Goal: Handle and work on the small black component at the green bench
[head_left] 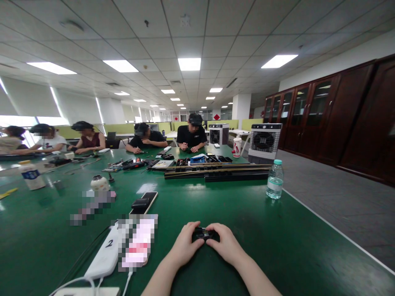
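A small black part (pixel 203 233) with a lighter patch in its middle sits between my two hands, low over the green table (pixel 247 213). Thumb and fingers of my left hand (pixel 187 242) close on its left end. On its right end, my right hand (pixel 224 243) grips it in the same way. The thumbs almost meet at its near side. Much of the part is covered by my fingers, and its exact kind is too small to make out.
A water bottle (pixel 274 181) stands at the right edge. Long black rails (pixel 237 176) lie across the table ahead. To my left are a white power bank marked 2 (pixel 103 255), a phone (pixel 140 242) on a cable and a dark phone (pixel 151 199). Several people sit beyond.
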`<state>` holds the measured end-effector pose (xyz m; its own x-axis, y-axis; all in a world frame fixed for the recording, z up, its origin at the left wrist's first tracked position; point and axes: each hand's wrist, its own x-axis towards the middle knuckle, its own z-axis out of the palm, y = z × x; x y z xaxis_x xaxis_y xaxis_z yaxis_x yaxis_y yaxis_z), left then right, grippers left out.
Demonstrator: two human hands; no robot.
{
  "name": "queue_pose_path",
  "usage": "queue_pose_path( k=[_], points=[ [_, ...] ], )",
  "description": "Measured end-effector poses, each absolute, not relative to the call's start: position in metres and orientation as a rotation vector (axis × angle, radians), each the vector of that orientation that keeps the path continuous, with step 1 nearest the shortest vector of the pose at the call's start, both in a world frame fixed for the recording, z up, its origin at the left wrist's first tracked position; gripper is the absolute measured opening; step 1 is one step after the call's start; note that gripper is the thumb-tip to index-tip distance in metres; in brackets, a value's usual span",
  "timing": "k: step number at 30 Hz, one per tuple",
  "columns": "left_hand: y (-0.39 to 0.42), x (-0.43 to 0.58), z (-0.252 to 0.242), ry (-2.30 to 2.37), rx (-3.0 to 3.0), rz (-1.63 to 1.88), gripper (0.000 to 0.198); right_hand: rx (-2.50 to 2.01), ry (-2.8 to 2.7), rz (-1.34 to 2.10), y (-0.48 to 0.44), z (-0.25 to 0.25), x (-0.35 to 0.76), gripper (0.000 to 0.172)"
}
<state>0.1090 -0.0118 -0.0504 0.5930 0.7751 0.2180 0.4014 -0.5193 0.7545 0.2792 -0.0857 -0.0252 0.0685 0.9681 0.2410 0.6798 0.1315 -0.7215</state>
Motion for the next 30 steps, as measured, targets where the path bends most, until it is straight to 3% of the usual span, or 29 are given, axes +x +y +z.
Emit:
queue_pose_path(
  k=[19, 30],
  points=[
    [-0.0143, 0.1117, -0.0476, 0.97, 2.235, 0.67, 0.04, -1.625, -1.671, 0.446, -0.0832, -0.0295, 0.2772, 0.016],
    [-0.0146, 0.1109, -0.048, 0.988, 2.206, 0.684, 0.043, -1.623, -1.492, 0.44, -0.0828, -0.0274, 0.2824, 0.022]
  ],
)
